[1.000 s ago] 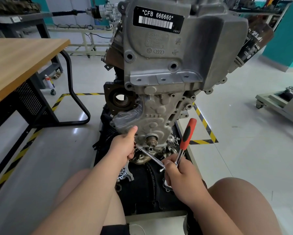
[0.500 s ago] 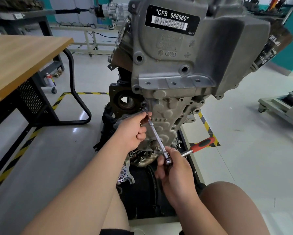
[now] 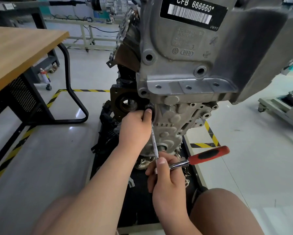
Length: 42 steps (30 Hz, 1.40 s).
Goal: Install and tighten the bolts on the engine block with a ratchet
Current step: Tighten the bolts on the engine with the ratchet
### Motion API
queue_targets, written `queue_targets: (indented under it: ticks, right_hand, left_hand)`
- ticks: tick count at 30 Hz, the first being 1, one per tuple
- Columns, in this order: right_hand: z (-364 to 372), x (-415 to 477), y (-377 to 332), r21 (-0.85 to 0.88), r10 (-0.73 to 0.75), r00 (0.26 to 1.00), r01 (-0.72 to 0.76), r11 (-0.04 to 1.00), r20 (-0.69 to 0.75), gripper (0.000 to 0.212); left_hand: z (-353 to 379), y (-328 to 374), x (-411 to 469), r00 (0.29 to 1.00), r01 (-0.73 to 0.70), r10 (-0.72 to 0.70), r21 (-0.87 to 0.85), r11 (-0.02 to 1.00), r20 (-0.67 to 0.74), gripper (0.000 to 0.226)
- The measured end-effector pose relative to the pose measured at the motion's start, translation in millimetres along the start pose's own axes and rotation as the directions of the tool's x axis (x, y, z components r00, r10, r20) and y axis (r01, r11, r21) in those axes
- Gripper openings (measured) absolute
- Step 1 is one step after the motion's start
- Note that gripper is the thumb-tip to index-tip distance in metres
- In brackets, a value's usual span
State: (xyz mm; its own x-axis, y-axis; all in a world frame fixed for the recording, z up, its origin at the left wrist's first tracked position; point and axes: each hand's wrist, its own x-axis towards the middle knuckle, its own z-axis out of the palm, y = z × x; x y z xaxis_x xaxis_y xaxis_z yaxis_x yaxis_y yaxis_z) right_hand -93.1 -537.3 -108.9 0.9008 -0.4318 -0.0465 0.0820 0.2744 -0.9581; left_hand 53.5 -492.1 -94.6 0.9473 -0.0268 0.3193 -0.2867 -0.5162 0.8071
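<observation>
At the left edge of the engine block (image 3: 184, 72), just beside the dark round opening (image 3: 128, 103), your left hand (image 3: 137, 128) now pinches the socket (image 3: 149, 107) at the tip of the extension bar (image 3: 154, 139) and holds it against a boss on the front cover (image 3: 173, 119). A second ago that tip sits low, by the crank stub (image 3: 163, 147) at the foot of the cover, with the ratchet (image 3: 208, 154) handle pointing up. Half a second ago the tip is on its way upward. Now the bar stands steep, running from your left fingertips down to your right hand (image 3: 169, 182), whose fingers curl round the ratchet head while the red handle juts out to the right.

So you have left the lower spot and lined the tool up on a new fastening point higher on the cover. Your fingertips hide the bolt itself, so you cannot tell from here whether it is seated in the socket or started in its thread. By my reading, tightening here has not begun: the left hand is guiding, not yet free. Feel that the socket sits square before you swing the handle, since a bar this steep could slip off sideways.
</observation>
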Motion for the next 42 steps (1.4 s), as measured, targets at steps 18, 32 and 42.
queue_targets:
  ticks: [18,32,42]
  right_hand:
    - [-1.0,2.0,13.5,-0.113,0.015,0.999,-0.02,0.993,-0.045,0.013]
    - [5.7,7.7,-3.9,-0.063,0.048,0.992,-0.056,0.996,-0.114,0.032]
    - [10.5,17.2,-22.8,0.731,0.428,0.899,-0.349,0.586,0.086,0.032]
  left_hand:
    - [-3.4,-6.2,3.8,1.0,0.009,-0.007,-0.094,0.996,0.021,0.046]
    - [-0.4,-4.1,7.7,0.98,0.194,-0.18,-0.238,0.952,0.081,0.037]
    - [-2.2,-6.7,7.6,0.868,0.497,-0.411,-0.487,0.718,0.278,0.021]
